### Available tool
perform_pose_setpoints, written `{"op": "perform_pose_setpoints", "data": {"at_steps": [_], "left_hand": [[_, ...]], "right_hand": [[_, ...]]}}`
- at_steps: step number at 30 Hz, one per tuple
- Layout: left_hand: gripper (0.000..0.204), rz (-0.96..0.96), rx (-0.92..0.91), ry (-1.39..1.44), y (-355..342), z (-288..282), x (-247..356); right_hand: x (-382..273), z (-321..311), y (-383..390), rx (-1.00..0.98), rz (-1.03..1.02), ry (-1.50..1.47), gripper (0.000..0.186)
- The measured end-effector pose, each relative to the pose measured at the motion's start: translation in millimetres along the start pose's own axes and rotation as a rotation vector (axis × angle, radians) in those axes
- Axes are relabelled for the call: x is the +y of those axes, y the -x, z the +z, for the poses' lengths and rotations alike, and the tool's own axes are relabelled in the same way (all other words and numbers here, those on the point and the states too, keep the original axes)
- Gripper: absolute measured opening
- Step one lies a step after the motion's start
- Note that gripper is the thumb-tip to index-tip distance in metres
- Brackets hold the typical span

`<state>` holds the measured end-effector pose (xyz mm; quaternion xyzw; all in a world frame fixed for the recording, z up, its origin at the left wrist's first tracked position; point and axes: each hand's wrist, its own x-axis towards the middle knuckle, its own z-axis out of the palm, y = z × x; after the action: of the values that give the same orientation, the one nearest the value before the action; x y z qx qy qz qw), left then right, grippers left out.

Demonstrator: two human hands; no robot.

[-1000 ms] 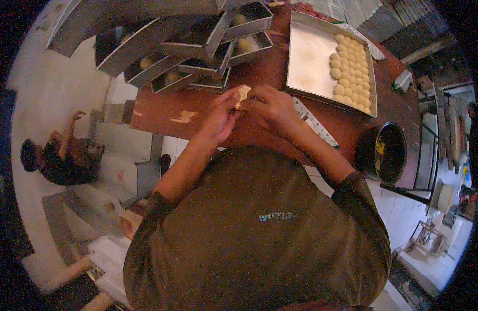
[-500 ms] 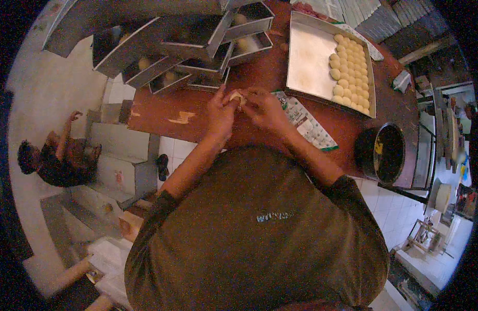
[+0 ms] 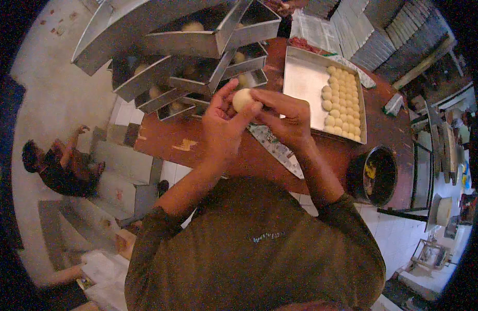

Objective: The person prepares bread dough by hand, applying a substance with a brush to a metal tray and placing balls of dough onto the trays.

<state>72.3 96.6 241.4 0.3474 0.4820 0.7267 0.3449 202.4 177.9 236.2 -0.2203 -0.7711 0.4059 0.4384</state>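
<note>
A round, pale dough ball [image 3: 243,100] is held up between my two hands above the table. My left hand [image 3: 222,124] cups it from the left, thumb and fingers around it. From the right, the fingers of my right hand [image 3: 286,115] press on its side. Just beyond my hands stand stacked metal baking tins [image 3: 197,44], several with a dough ball inside. To the right lies a shallow metal tray [image 3: 303,98], its right part filled with rows of dough balls [image 3: 344,101] and its left part bare.
On the reddish table [image 3: 166,137], a printed packet [image 3: 278,150] lies under my right wrist. A dark round pot [image 3: 373,176] with yellow bits stands at the right edge. Another person [image 3: 60,166] sits at the far left beside grey boxes [image 3: 127,166].
Both hands have risen toward the tins and look larger. The dough, earlier small and mostly hidden in my fingers, now shows as a smooth ball. The view has tilted too.
</note>
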Motion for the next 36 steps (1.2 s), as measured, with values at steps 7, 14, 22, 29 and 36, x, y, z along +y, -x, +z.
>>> {"op": "perform_pose_setpoints", "data": {"at_steps": [7, 14, 22, 29, 36], "left_hand": [[0.022, -0.013, -0.132, -0.038, -15.8, -9.2, -17.6], [0.036, 0.150, -0.282, -1.005, 26.4, -97.0, -43.7], [0.079, -0.161, 0.087, -1.079, 77.1, -252.4, -106.7], [0.079, -0.096, 0.252, -0.805, 96.5, -223.0, -140.3], [0.052, 0.189, 0.352, -1.058, 64.0, -233.0, -171.6]], "right_hand": [[-20.2, 27.7, 26.3, -0.037, 0.181, -0.049, 0.019], [-0.2, 59.3, 35.5, -0.164, -0.436, 0.242, 0.037], [188.1, 114.5, 105.1, -0.587, -0.338, 0.781, 0.035], [160.6, 117.3, 119.0, -0.780, -0.281, 0.590, 0.034], [109.1, 132.8, 61.8, -0.905, 0.000, 0.763, 0.033]]}}
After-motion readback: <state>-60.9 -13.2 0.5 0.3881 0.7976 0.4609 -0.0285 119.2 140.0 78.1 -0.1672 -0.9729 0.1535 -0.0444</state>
